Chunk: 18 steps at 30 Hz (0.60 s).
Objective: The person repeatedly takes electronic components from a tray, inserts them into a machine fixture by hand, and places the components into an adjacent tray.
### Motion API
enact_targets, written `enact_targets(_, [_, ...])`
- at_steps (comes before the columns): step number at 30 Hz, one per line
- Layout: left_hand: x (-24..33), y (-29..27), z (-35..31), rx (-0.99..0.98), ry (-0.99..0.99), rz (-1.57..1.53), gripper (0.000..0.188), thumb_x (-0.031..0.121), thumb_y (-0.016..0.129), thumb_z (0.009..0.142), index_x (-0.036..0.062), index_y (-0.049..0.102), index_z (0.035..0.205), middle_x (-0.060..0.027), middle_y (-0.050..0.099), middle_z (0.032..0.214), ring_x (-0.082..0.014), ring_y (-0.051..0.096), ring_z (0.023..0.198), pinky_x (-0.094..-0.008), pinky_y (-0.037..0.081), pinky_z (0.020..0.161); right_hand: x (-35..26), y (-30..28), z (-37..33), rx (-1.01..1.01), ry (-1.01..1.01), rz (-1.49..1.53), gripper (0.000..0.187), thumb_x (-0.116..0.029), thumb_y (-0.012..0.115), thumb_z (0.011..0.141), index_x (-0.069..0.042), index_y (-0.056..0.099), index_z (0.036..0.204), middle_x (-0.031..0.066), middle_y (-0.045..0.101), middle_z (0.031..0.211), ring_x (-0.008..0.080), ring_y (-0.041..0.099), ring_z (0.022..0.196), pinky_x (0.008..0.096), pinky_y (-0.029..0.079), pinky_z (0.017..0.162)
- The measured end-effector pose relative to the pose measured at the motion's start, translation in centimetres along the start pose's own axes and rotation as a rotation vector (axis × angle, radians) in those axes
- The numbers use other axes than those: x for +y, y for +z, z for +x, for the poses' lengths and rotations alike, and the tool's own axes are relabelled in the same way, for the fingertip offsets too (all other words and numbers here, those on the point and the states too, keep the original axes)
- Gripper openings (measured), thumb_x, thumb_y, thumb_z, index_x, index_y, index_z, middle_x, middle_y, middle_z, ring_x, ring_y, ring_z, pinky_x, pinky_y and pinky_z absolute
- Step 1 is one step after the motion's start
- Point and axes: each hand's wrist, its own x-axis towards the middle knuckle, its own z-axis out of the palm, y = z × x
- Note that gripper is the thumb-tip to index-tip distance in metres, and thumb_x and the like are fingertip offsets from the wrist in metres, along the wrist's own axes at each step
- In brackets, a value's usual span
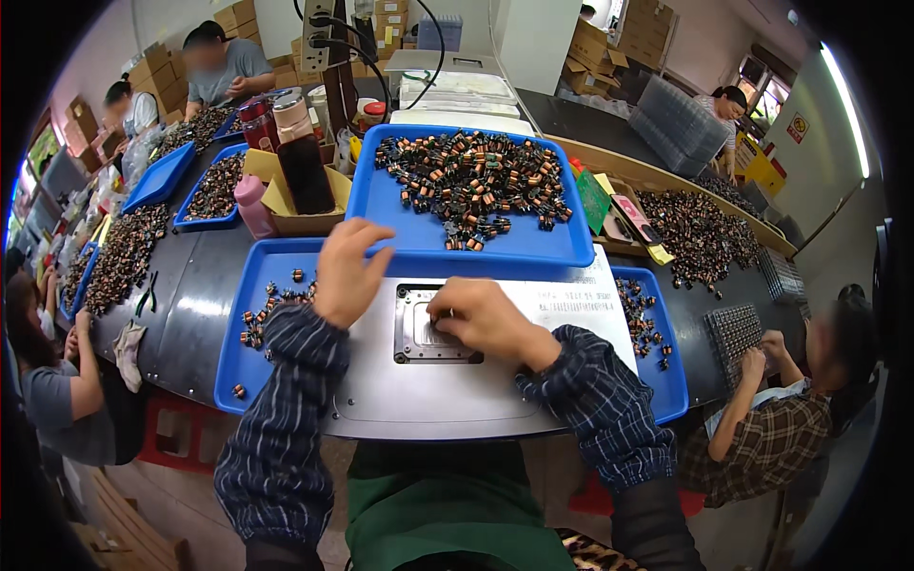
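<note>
My right hand [486,319] is over a square metal fixture [411,333] set into a flat silver panel [447,400]. Its thumb and fingers pinch together, and a dark bit shows beneath them, too hidden to name. My left hand [350,274] hovers just left of the fixture, thumb and fingers apart, with nothing seen in it. Right behind both hands stands a raised blue tray [381,224] heaped with small copper-wound coils [476,176]. Loose coils also lie in a lower blue tray [231,357] by my left forearm and in another blue tray [674,381] at the right.
A pink bottle [254,205], a dark tumbler [305,167] and a cardboard box [333,190] crowd the back left. Black-handled pliers [148,295] lie on the dark table. More coils [700,233] are piled at right. Several people work around the table.
</note>
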Motion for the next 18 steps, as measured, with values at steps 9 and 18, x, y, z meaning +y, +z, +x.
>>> enact_targets(9, [-0.9,6.5,4.7,-0.050,0.025,0.426,0.046,0.014,0.065,0.067,0.0114,0.051,0.111,-0.0086,0.047,0.115,-0.0292,0.044,0.103,-0.0389,0.038,0.084,7.7,-6.6,0.7,0.452,0.550,0.325,0.020,-0.021,0.056,0.081,-0.001,0.058,0.086,0.0081,0.056,0.082,0.0164,0.058,0.069,0.0291,0.046,0.052])
enact_targets(18, [-1.9,5.1,4.9,0.038,-0.032,0.435,0.043,0.013,0.066,0.065,0.0103,0.053,0.106,-0.0050,0.053,0.104,-0.0249,0.043,0.104,-0.0409,0.036,0.084,7.4,-5.3,2.0,0.281,0.526,-0.249,0.023,-0.024,0.064,0.071,-0.002,0.061,0.076,0.0125,0.057,0.076,0.0251,0.057,0.074,0.0354,0.044,0.065])
